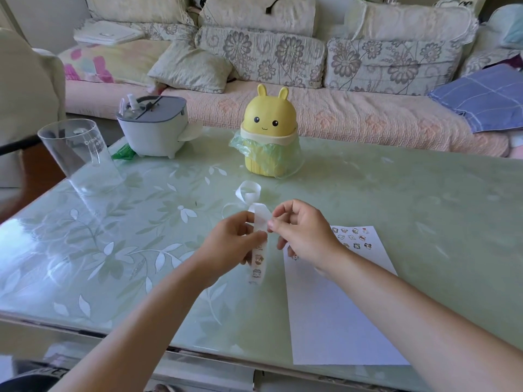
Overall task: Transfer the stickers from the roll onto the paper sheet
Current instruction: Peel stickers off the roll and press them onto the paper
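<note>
A white sheet (339,321) lies flat on the near right of the table, its far corner already carrying a cluster of stickers (353,237). Just left of it the strip (259,261) is held upright above the tabletop, its spent backing (249,190) curling away to the far side. The left hand (229,247) grips the strip with fingers curled round it, a few printed stickers showing below the grip. The right hand (305,236) pinches thumb and forefinger together at the strip's right edge, its other fingers curled. The step appears to be peeling the next sticker free; whether one has lifted is too small to tell. The next move would call for a clean peel, then carrying the sticker right and pressing it onto bare paper beside the filled rows. Behind, a floral sofa (339,114) piled with cushions spans the far side of the room. The pale green, leaf-patterned table (424,207) also holds a white pot with a grey lid (154,128) at far left, a yellow bunny bin (268,131) lined with a green bag at far centre, and a clear cup (76,148) on the left.
</note>
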`<state>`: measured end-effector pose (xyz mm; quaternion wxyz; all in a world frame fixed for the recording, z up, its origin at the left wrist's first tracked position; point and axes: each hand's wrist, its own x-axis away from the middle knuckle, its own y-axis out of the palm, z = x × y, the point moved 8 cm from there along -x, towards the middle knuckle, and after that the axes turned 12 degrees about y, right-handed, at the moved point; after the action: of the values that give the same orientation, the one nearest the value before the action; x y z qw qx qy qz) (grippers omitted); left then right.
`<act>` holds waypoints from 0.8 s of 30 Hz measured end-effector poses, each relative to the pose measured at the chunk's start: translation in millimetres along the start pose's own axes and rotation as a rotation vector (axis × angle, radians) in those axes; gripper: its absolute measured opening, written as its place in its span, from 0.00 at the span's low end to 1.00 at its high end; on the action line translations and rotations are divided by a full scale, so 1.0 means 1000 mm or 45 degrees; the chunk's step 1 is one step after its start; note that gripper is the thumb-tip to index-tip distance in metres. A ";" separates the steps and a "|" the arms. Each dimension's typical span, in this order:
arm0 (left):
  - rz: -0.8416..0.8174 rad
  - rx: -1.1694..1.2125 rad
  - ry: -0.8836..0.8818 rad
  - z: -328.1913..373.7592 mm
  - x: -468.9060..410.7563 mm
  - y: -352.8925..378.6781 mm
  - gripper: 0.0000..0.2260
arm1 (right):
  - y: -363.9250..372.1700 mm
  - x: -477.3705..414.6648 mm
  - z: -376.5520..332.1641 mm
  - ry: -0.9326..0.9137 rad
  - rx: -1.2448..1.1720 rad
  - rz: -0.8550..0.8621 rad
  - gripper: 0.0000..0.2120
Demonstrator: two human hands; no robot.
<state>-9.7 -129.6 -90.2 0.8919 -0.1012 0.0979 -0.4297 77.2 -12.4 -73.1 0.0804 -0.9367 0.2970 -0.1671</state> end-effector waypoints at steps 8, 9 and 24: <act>0.129 0.233 -0.123 -0.004 0.003 -0.004 0.11 | 0.008 0.001 0.000 0.026 0.022 -0.135 0.10; 0.132 0.259 -0.143 -0.005 0.003 -0.004 0.11 | 0.010 0.002 0.000 0.028 0.024 -0.156 0.11; 0.274 0.231 -0.234 -0.009 0.009 -0.011 0.10 | 0.009 0.004 -0.005 -0.255 0.180 -0.036 0.06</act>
<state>-15.0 -144.2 -96.8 0.9434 -0.0482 -0.0131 -0.3278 73.9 -22.6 -69.3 0.1730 -0.9448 0.2616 -0.0945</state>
